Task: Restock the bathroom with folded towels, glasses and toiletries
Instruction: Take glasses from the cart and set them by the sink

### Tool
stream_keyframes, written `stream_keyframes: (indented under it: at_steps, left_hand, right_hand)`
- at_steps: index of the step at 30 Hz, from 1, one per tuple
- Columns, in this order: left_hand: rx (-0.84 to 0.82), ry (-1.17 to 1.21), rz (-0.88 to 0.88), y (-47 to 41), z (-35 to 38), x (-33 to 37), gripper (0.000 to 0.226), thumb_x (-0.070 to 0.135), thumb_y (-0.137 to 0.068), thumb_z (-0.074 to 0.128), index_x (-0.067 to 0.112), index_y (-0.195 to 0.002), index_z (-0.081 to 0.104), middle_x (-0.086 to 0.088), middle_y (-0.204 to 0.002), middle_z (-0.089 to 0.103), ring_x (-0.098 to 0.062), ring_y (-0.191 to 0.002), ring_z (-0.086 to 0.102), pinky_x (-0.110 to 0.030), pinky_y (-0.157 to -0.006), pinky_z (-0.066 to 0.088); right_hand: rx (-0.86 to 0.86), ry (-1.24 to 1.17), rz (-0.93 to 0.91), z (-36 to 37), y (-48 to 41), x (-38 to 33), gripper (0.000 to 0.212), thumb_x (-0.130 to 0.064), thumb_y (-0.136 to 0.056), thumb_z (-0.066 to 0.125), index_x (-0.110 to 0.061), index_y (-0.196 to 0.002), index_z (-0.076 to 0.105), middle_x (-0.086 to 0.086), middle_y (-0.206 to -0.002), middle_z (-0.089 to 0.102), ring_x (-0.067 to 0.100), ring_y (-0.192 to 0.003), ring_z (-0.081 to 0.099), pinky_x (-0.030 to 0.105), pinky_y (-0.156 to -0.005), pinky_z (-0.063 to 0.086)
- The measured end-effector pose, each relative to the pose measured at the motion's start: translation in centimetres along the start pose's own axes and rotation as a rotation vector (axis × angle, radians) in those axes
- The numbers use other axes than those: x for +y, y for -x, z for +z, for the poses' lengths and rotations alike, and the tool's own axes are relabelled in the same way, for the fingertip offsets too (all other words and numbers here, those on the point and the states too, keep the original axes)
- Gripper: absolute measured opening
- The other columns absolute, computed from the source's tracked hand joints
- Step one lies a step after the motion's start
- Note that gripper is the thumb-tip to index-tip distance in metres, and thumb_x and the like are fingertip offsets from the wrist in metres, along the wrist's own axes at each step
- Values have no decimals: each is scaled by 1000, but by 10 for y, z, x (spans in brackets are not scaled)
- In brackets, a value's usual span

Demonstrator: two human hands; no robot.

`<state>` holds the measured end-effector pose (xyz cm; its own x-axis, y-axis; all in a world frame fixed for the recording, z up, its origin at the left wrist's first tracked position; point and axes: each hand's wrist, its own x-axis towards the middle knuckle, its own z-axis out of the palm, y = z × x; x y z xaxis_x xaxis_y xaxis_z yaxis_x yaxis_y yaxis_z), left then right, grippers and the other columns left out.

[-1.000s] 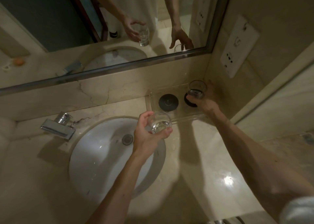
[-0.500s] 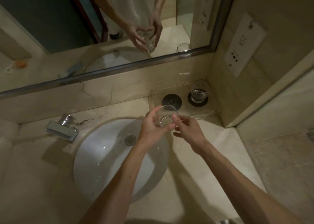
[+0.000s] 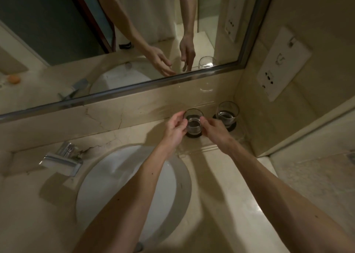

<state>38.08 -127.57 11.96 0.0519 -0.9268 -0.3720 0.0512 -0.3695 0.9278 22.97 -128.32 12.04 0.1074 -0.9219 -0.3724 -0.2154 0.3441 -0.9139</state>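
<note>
Beige marble vanity top, seen from above, with a round white sink basin set into it and a chrome faucet at the left. A wide framed mirror runs along the back wall, and a white socket plate is on the right-hand wall.

In the back right corner lies a clear tray holding two dark round coasters. A short tumbler stands upright on the right coaster. A second tumbler, the one being placed, is upright over the left coaster, just beside the first but apart from it. Whether its base is fully down cannot be told.

Both arms reach over the basin. The left hand curls against the tumbler's left side, and the right hand pinches its right side, so the glass is held between them.

The step in hand appears to be seating this glass. To do it well, keep it level, centre its base on the dark disc, and lower it gently so it neither clinks nor pushes the coaster. Let go with one hand at a time, drawing the right hand back low and clear of the neighbouring tumbler. No towels or toiletries are in view.
</note>
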Motion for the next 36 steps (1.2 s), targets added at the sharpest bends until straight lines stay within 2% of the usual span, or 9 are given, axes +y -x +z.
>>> stream_keyframes:
  at_steps: [8,15,18,20,23,25,28,32,36]
  left_hand:
    - [8,-26,3,-16,6,-6,30,3,-103,46,17,-129,50,-3,-121,59,-17,-111,59,-29,-93,52]
    - [17,-167,3,-24,1,-13,39,14,-102,52,15,-141,49,-11,-137,59,-27,-126,57,-50,-109,45]
    - [-2,-288,10,-18,-2,-9,48,27,-101,54,18,-147,43,-8,-145,52,-23,-134,50,-46,-114,39]
    - [32,-402,65,-3,-8,1,45,29,-102,55,20,-145,46,-4,-137,56,-18,-126,53,-31,-107,43]
    - [53,-482,143,16,-28,14,10,29,-98,61,21,-103,65,9,-90,65,-6,-84,61,-16,-71,44]
    - [-18,-548,179,33,-44,23,21,30,-95,63,20,-77,61,14,-60,56,-1,-55,50,-22,-59,39]
    - [-199,-753,276,64,-67,38,37,28,-94,65,18,-61,53,16,-44,44,0,-43,39,-19,-49,30]
    - [-506,-1052,494,115,-93,46,38,35,-92,65,9,-66,58,10,-53,50,-3,-49,39,-26,-53,36]
    - [-816,-1346,713,168,-110,36,21,40,-92,58,24,-79,63,11,-73,62,-9,-70,57,-34,-65,49]
  right_hand:
    - [7,18,-11,0,-11,6,28,-30,-106,41,-16,-107,66,9,-107,72,21,-106,66,38,-99,49]
    - [-6,30,31,3,-10,6,29,-35,-106,40,-18,-114,63,11,-116,70,22,-113,63,46,-106,46]
    - [29,26,37,5,-6,4,37,-38,-105,41,-13,-121,63,9,-117,68,22,-114,62,47,-107,45]
    - [109,38,49,5,3,2,39,-42,-104,41,-12,-111,65,7,-111,66,25,-109,63,50,-103,47]
    - [222,46,84,7,30,1,39,-47,-99,45,-14,-94,64,12,-101,69,25,-91,66,51,-90,53]
    - [225,81,73,15,59,0,32,-38,-99,51,-10,-95,66,15,-97,71,21,-80,65,42,-78,55]
    - [251,136,-26,37,112,4,21,-32,-98,57,-14,-93,67,7,-88,71,19,-77,65,30,-65,52]
    - [350,272,-96,83,195,27,17,-39,-93,61,-24,-96,69,-7,-83,68,11,-73,63,29,-68,50]
    - [395,313,-55,139,283,68,24,-41,-94,61,-29,-114,66,-9,-91,65,8,-75,62,26,-70,49]
